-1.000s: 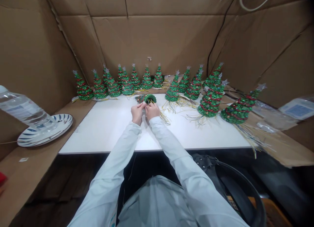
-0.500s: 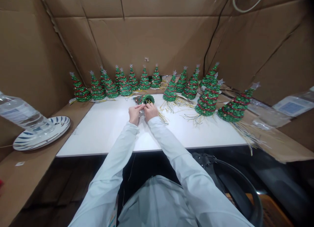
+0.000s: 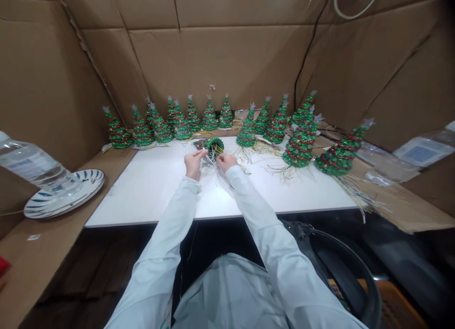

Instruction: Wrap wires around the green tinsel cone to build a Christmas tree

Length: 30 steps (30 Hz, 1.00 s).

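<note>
A small green tinsel Christmas tree [image 3: 212, 144] lies on its side on the white table [image 3: 152, 187], its open base facing me. A bundle of thin pale wires [image 3: 212, 167] fans out from the base toward me. My left hand [image 3: 194, 163] is closed in a pinch on some of these wires at the left of the base. My right hand [image 3: 226, 161] is closed on other wires at the right. The two hands are a little apart with the wires spread between them.
Several finished green trees stand in a row along the back [image 3: 181, 123] and right [image 3: 300, 141], one tilted at far right [image 3: 339, 153]. A blue-patterned plate [image 3: 76, 189] with a plastic water bottle [image 3: 33, 165] sits left. Cardboard walls surround the table; plastic bags [image 3: 419, 153] lie right.
My hands were pressed together at the tree's base; now they have drawn apart sideways and the wire bundle is spread out between them.
</note>
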Motion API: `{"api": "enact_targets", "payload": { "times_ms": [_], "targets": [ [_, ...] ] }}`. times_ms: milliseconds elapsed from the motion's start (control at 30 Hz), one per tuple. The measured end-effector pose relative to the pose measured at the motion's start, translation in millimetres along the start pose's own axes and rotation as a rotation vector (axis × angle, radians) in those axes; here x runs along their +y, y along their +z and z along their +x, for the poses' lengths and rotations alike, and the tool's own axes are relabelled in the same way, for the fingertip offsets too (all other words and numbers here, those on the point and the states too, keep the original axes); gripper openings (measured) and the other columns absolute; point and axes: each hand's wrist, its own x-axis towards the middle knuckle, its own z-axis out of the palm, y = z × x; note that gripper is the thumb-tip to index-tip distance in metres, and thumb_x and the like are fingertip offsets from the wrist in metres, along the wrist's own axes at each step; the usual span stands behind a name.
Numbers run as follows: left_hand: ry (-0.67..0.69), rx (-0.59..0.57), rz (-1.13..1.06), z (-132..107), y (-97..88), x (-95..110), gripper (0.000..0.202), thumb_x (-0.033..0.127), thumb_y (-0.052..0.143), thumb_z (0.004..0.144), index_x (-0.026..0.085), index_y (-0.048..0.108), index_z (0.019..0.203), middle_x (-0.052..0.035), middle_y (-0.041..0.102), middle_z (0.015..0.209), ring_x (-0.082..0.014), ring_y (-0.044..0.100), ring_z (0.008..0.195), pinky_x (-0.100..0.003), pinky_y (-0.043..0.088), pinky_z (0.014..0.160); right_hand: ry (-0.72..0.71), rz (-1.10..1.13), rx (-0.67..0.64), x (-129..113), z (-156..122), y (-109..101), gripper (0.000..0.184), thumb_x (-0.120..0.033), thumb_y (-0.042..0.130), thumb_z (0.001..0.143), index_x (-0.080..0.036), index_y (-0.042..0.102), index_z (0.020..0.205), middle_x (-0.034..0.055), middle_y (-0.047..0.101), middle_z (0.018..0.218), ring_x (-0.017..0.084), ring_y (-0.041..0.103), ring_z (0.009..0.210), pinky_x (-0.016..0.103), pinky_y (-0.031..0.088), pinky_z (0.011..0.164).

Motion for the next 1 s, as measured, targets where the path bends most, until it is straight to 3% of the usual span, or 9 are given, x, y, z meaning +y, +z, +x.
{"api": "enact_targets", "payload": {
  "times_ms": [167,267,367,433,533,633,733,1000],
  "targets": [
    [0.037,0.018,0.014,3,-1.7,-3,0.03,0.032,0.073,0.051,0.011,0.07,0.072,-0.0083,0.067,0.071,-0.0178,0.059,0.073,-0.03,0.042,0.07,0.021,-0.134,-0.058,0,-4,0,0.019,-0.025,0.05,0.076,-0.021,0.065,0.088,0.0038,0.065,0.087,0.018,0.059,0.082,0.028,0.045,0.075],
    [0.066,0.032,0.02,5,-3.2,-5,0.029,0.034,0.072,0.053,0.011,0.07,0.072,-0.0083,0.067,0.071,-0.0176,0.059,0.072,-0.029,0.042,0.069,0.022,-0.114,-0.112,2,-3,0,0.023,-0.027,0.06,0.068,-0.021,0.062,0.09,0.0019,0.065,0.085,0.018,0.058,0.082,0.028,0.046,0.074],
    [0.074,0.055,0.024,7,-4.5,-7,0.031,0.035,0.072,0.053,0.011,0.07,0.073,-0.0081,0.067,0.072,-0.0174,0.058,0.072,-0.029,0.042,0.069,0.021,-0.05,-0.109,5,0,0,0.029,-0.019,0.063,0.063,-0.021,0.062,0.092,0.0004,0.066,0.079,0.016,0.059,0.08,0.028,0.046,0.076],
    [0.072,0.059,0.031,8,-5.0,-8,0.033,0.036,0.072,0.053,0.011,0.07,0.074,-0.008,0.067,0.072,-0.0175,0.058,0.072,-0.029,0.041,0.069,0.028,0.068,-0.113,7,1,-1,0.025,-0.015,0.061,0.064,-0.019,0.064,0.089,-0.0006,0.066,0.072,0.014,0.059,0.072,0.026,0.046,0.073],
    [0.067,0.045,0.029,8,-5.1,-7,0.034,0.037,0.071,0.053,0.011,0.07,0.075,-0.0085,0.067,0.073,-0.0174,0.058,0.072,-0.029,0.041,0.069,0.016,0.369,-0.24,9,1,-5,0.019,-0.017,0.062,0.065,-0.018,0.067,0.083,-0.0011,0.066,0.067,0.01,0.056,0.059,0.021,0.046,0.059],
    [0.08,0.022,0.035,6,-5.1,-6,0.032,0.037,0.071,0.054,0.011,0.07,0.073,-0.0084,0.067,0.074,-0.0172,0.057,0.072,-0.029,0.041,0.07,-0.022,0.641,-0.383,10,1,-9,0.022,-0.022,0.066,0.062,-0.017,0.069,0.083,0.0012,0.068,0.075,0.009,0.056,0.058,0.017,0.039,0.046],
    [0.085,0.016,0.045,4,-4.9,-5,0.03,0.037,0.07,0.055,0.012,0.07,0.07,-0.0076,0.067,0.073,-0.0168,0.057,0.072,-0.028,0.04,0.07,-0.046,0.743,-0.442,12,3,-9,0.033,-0.026,0.072,0.056,-0.016,0.068,0.087,0.0044,0.069,0.083,0.01,0.058,0.062,0.016,0.036,0.045],
    [0.068,0.019,0.036,3,-3.4,-3,0.028,0.036,0.07,0.054,0.012,0.069,0.069,-0.0073,0.067,0.072,-0.0171,0.057,0.074,-0.027,0.04,0.069,-0.192,0.28,-0.265,8,1,-5,0.029,-0.009,0.07,0.054,-0.014,0.067,0.082,-0.0029,0.061,0.067,0.005,0.05,0.056,0.018,0.04,0.06]
  ]
}}
